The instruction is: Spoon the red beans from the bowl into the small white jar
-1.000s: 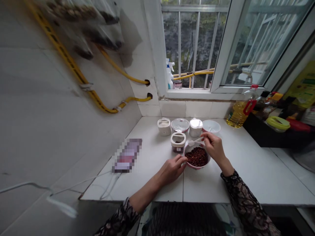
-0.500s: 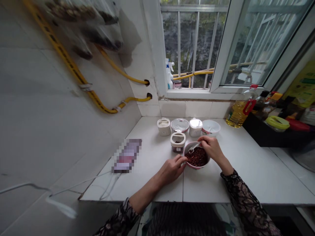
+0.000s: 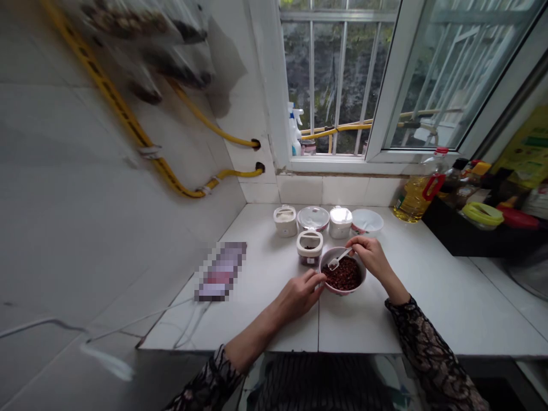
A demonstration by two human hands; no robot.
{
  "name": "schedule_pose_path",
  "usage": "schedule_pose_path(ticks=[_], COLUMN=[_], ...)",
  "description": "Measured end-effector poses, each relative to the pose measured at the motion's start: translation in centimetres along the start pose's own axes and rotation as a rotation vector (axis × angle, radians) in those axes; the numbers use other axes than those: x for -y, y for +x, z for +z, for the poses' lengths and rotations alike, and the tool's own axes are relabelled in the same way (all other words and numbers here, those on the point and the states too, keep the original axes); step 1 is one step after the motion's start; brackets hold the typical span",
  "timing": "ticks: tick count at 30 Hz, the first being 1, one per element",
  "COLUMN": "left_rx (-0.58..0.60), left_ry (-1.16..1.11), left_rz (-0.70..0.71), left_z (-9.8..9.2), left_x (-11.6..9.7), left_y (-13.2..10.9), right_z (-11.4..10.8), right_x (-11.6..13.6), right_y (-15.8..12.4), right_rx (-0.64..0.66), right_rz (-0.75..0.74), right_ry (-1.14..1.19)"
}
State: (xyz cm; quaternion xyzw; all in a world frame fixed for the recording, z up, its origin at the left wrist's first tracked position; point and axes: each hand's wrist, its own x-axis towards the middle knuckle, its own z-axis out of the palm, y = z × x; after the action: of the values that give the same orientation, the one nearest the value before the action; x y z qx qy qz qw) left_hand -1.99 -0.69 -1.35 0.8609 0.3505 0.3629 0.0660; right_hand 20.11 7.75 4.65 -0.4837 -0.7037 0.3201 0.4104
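A bowl with a pinkish outer side (image 3: 343,291) stands on the white counter and holds dark red, coarse bits (image 3: 347,275) that look like dried spice. My left hand (image 3: 302,292) grips its left rim, thumb and fingers closed at the edge. Between the fingertips of my right hand (image 3: 370,257) is the handle of a small white spoon (image 3: 341,258), its scoop low over the left part of the red bits. Just behind the bowl sits a clear seasoning box with a pale lid (image 3: 309,236) and dark contents.
Along the back stand a pale seasoning jar (image 3: 285,222), a lidded bowl (image 3: 314,216), a white container (image 3: 341,224) and a white bowl (image 3: 367,221). An oil bottle (image 3: 413,197) and a black rack (image 3: 454,231) are at right. A blurred-out flat object (image 3: 221,271) lies left, with a cable (image 3: 171,306).
My right hand has shifted slightly right, and the spoon's scoop shows more clearly above the red bits. My left hand and the bowl stay about where they were.
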Motion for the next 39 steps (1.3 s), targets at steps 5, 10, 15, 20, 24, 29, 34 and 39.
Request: schedule_pose_path(ticks=[5, 10, 15, 20, 24, 29, 34, 39], left_rx=[0.006, 0.008, 0.021, -0.001, -0.002, 0.006, 0.021, 0.021], left_ry=[-0.001, -0.006, -0.008, -0.002, 0.003, 0.006, 0.002, 0.000], left_rz=[-0.014, -0.012, -0.022, -0.004, 0.002, -0.007, -0.026, -0.027], left_z=[0.07, -0.02, -0.08, -0.01, -0.03, 0.13, 0.17, 0.10], left_x=[-0.02, -0.11, -0.10, -0.06, -0.02, 0.15, 0.13, 0.07], left_y=[-0.04, -0.03, -0.04, 0.02, 0.04, -0.09, -0.14, -0.12], right_z=[0.08, 0.08, 0.11, 0.16, 0.14, 0.12, 0.05, -0.03], right_x=[-0.05, -0.10, -0.25, -0.21, -0.21, -0.18, -0.29, -0.33], right_y=[-0.12, -0.09, -0.13, -0.21, -0.22, -0.16, 0.01, 0.17], right_rx=[-0.023, -0.017, -0.052, -0.037, -0.031, -0.042, -0.029, -0.013], right_rz=[-0.058, -0.059, -0.065, -0.064, -0.047, -0.021, -0.013, 0.051], right_ry=[-0.104, -0.081, -0.142, -0.177, -0.138, -0.128, -0.054, 0.037])
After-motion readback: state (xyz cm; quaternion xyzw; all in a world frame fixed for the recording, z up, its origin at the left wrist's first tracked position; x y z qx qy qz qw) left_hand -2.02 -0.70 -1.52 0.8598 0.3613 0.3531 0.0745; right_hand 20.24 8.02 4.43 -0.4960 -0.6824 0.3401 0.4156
